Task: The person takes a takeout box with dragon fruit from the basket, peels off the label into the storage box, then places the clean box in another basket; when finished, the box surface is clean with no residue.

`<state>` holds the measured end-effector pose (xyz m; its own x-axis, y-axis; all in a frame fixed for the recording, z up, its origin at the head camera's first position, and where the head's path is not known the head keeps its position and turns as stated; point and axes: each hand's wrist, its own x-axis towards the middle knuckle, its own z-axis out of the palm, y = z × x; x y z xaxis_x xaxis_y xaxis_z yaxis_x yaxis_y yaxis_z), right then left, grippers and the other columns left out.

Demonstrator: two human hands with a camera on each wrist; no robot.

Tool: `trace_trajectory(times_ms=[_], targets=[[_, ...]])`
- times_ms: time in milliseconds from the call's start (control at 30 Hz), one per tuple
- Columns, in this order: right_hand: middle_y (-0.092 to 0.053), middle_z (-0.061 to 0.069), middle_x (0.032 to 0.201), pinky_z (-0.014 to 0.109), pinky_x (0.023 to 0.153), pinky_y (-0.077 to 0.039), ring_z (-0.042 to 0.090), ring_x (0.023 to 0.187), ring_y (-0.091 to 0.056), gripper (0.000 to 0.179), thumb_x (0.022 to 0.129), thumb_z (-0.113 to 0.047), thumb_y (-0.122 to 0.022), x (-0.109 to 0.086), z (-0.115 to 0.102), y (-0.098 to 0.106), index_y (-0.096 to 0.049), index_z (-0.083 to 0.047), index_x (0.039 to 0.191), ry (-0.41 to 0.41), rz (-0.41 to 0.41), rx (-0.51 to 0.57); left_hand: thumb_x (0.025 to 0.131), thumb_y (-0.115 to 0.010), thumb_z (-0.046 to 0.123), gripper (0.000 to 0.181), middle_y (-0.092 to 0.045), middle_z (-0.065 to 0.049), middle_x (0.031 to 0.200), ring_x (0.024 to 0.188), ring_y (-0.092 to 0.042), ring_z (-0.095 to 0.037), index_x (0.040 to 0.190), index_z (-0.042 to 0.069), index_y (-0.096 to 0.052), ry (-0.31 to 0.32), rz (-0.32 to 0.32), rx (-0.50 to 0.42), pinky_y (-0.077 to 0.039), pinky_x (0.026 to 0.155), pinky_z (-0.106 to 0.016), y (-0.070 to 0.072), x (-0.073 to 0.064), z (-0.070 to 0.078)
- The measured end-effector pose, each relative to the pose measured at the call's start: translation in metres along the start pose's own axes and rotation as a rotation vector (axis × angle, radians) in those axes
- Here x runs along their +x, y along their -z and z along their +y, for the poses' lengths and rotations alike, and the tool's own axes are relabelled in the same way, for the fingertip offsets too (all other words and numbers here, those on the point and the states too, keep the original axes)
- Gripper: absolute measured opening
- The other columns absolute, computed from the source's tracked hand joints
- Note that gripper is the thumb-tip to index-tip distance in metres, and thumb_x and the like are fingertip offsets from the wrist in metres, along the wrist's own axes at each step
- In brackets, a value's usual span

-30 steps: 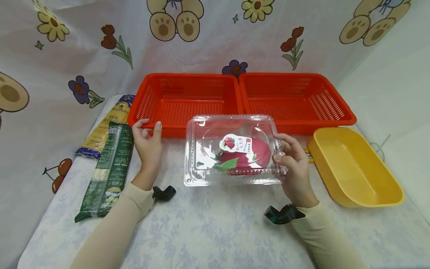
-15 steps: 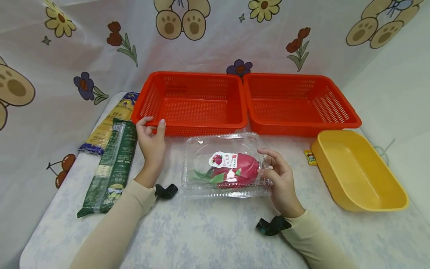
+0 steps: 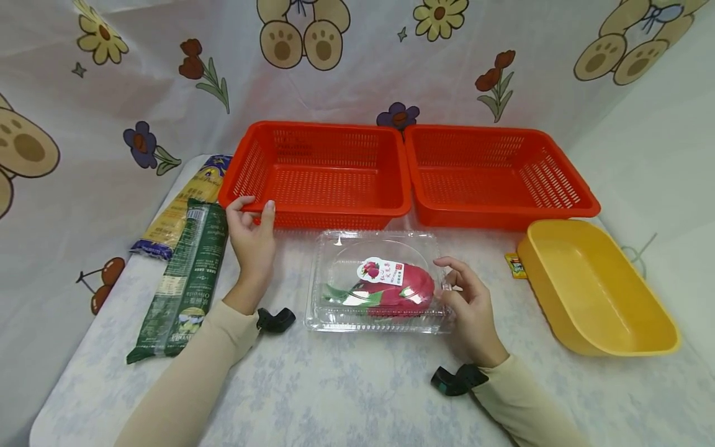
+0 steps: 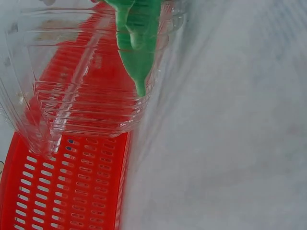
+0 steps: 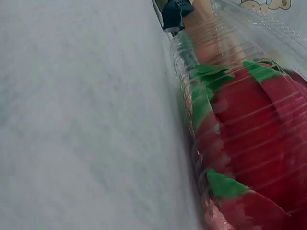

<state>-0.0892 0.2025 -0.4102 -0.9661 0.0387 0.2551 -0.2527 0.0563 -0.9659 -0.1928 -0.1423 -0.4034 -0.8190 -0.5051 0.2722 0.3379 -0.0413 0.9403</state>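
Note:
A clear plastic clamshell box (image 3: 335,257) with a white fruit label lies on the table in front of the left red basket (image 3: 335,186). Inside it is a red dragon fruit (image 3: 416,288) with green tips. My right hand (image 3: 472,310) pinches the box's right edge between thumb and fingers. At the basket's front left corner, my left hand (image 3: 254,248) holds the rim, thumb pointing up. The left wrist view shows the box wall (image 4: 86,110) in front of the red mesh; in the right wrist view the dragon fruit (image 5: 259,139) shows large through the ribbed plastic.
A second red basket (image 3: 503,214) stands right of the first. A yellow tub (image 3: 592,279) is at the right, beside a small yellow packet (image 3: 515,266). Green (image 3: 190,279) and yellow-blue (image 3: 184,214) pasta bags lie at the left. A patterned cloth (image 3: 346,93) hangs behind.
The right hand has lowered the clamshell box from a raised, tilted position in front of the baskets down to the table. The left hand has stayed at the basket rim.

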Motion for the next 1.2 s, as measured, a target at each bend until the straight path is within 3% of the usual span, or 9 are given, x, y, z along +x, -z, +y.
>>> trace_trajectory(times_ms=[133,433,633,767,900,967,1100,1200], targets=[[-0.048,0.012,0.085,0.027,0.06,-0.044,0.022,0.075,-0.047,0.046,0.089,0.01,-0.051,0.0,0.003,0.002,-0.063,-0.006,0.131,0.022,-0.002,-0.045,0.098,-0.071,0.022,0.047,-0.055,-0.007,0.095,0.089,-0.053,-0.02,0.135,0.01,-0.044,-0.003,-0.008,-0.003,-0.047,0.077,-0.03,0.0,0.0,0.001],[-0.048,0.01,0.083,0.027,0.053,-0.04,0.019,0.068,-0.045,0.046,0.089,0.011,-0.051,-0.001,0.005,0.001,-0.064,-0.006,0.13,0.074,0.04,-0.093,0.098,-0.071,0.026,0.04,-0.053,-0.007,0.089,0.082,-0.052,-0.019,0.129,0.017,-0.047,0.004,0.007,0.012,-0.044,0.07,-0.028,-0.001,0.0,0.002],[-0.048,0.011,0.083,0.027,0.055,-0.041,0.021,0.071,-0.046,0.046,0.09,0.011,-0.051,0.0,0.005,0.002,-0.062,-0.006,0.132,0.067,0.036,-0.077,0.099,-0.069,0.023,0.046,-0.051,-0.005,0.092,0.09,-0.053,-0.019,0.135,0.017,-0.041,0.036,0.0,0.036,-0.046,0.075,-0.026,-0.001,-0.007,0.011],[-0.047,0.012,0.085,0.028,0.058,-0.041,0.023,0.074,-0.045,0.047,0.091,0.01,-0.053,0.001,0.004,0.004,-0.063,-0.01,0.132,0.041,0.028,-0.106,0.1,-0.067,0.018,0.057,-0.053,-0.006,0.106,0.095,-0.055,-0.022,0.144,0.021,-0.031,0.068,-0.072,0.037,-0.048,0.071,-0.023,0.0,-0.021,0.022],[-0.047,0.012,0.088,0.028,0.061,-0.042,0.024,0.078,-0.046,0.045,0.092,0.006,-0.054,0.001,0.001,0.005,-0.062,-0.012,0.133,0.001,0.018,-0.131,0.1,-0.066,0.016,0.059,-0.054,-0.009,0.119,0.086,-0.056,-0.023,0.147,0.024,-0.031,0.114,-0.157,0.046,-0.045,0.059,-0.02,0.008,-0.036,0.034],[-0.048,0.012,0.09,0.027,0.062,-0.043,0.025,0.08,-0.046,0.045,0.093,0.005,-0.054,0.001,0.0,0.006,-0.061,-0.013,0.134,-0.025,0.013,-0.134,0.1,-0.066,0.014,0.059,-0.052,-0.01,0.122,0.088,-0.057,-0.019,0.147,0.022,-0.032,0.082,-0.207,0.075,-0.045,0.06,-0.02,0.014,-0.044,0.04],[-0.048,0.012,0.091,0.027,0.063,-0.044,0.025,0.082,-0.047,0.044,0.094,0.003,-0.053,0.002,-0.002,0.006,-0.06,-0.012,0.135,-0.063,0.005,-0.13,0.1,-0.065,0.01,0.057,-0.051,-0.006,0.125,0.065,-0.048,-0.011,0.148,0.015,-0.035,-0.066,-0.341,0.15,-0.035,0.048,-0.021,0.026,-0.056,0.047],[-0.047,0.012,0.092,0.027,0.064,-0.045,0.025,0.083,-0.048,0.044,0.094,0.003,-0.053,0.003,-0.003,0.005,-0.06,-0.011,0.136,-0.066,-0.002,-0.13,0.1,-0.066,0.009,0.055,-0.052,-0.005,0.126,0.049,-0.035,-0.013,0.147,0.016,-0.04,-0.149,-0.474,0.238,-0.028,0.041,-0.025,0.033,-0.062,0.049]])
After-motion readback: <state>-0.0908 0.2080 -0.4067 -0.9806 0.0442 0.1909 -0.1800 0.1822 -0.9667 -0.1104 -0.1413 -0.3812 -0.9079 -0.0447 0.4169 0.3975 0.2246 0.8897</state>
